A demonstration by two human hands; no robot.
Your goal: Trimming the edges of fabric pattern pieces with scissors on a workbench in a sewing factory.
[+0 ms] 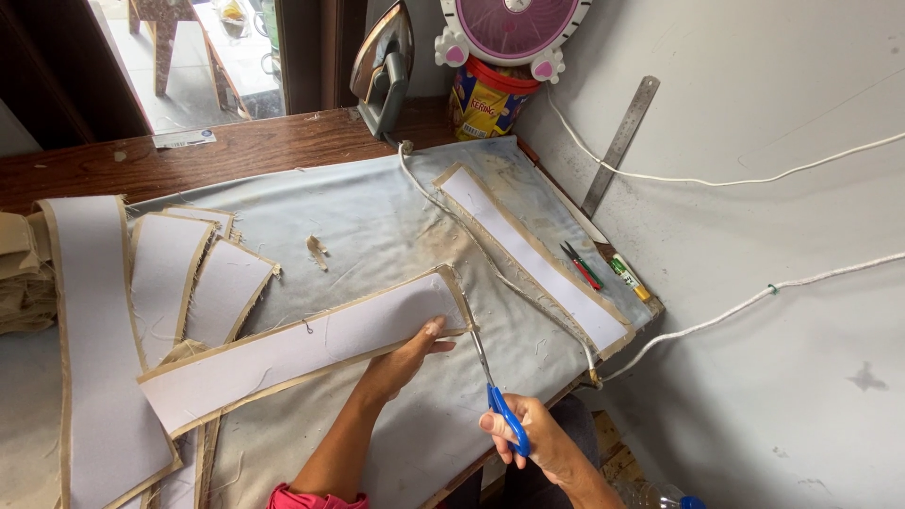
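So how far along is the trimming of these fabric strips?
Several strips lie at the left and one long strip at the right, though whether they are trimmed is unclear. In hand: the left hand pins the curved strip while the right hand works blue-handled scissors at its right end. Its long edges show a tan margin that seems untrimmed.

Left hand (415, 351) is lying palm-down, forearm extending forward, fingers spread flat. Right hand (533, 435) is gripping, fingers curled closed, wrist bent inward.

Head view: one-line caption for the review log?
Left hand pins a long fabric strip while right hand trims its end with blue-handled scissors.
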